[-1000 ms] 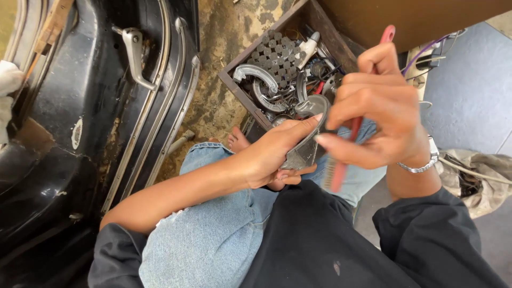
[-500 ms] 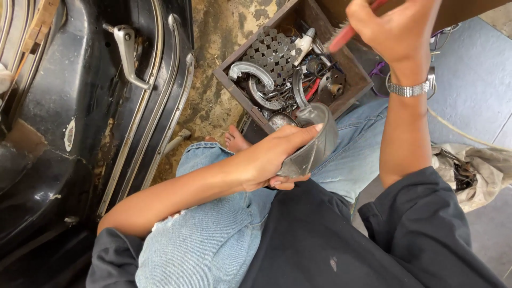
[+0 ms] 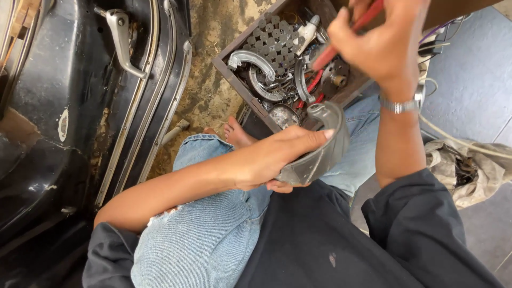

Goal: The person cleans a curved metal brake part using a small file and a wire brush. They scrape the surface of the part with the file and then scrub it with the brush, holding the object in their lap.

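Since the earlier frame the right hand (image 3: 386, 45) has stayed raised over the box (image 3: 226, 66), now lower in view, its fingers closed around a red tool (image 3: 349, 33) that slants down toward the metal parts inside. The left hand (image 3: 277, 160) has kept its grip on the grey brake shoe (image 3: 322, 152), which rests on the lap over the blue jeans (image 3: 213, 234). Its fingers lie along the shoe's top edge, thumb underneath, and the curved shoe rises just beyond the fingertips, close to the box's near wall. The box is crowded with curved shoes and small parts, leaving little open room. A bare foot (image 3: 237, 133) rests on the floor beside the box's corner. To the left stands a black car door (image 3: 69, 106); between it and the box runs a strip of bare, stained floor (image 3: 213, 32).
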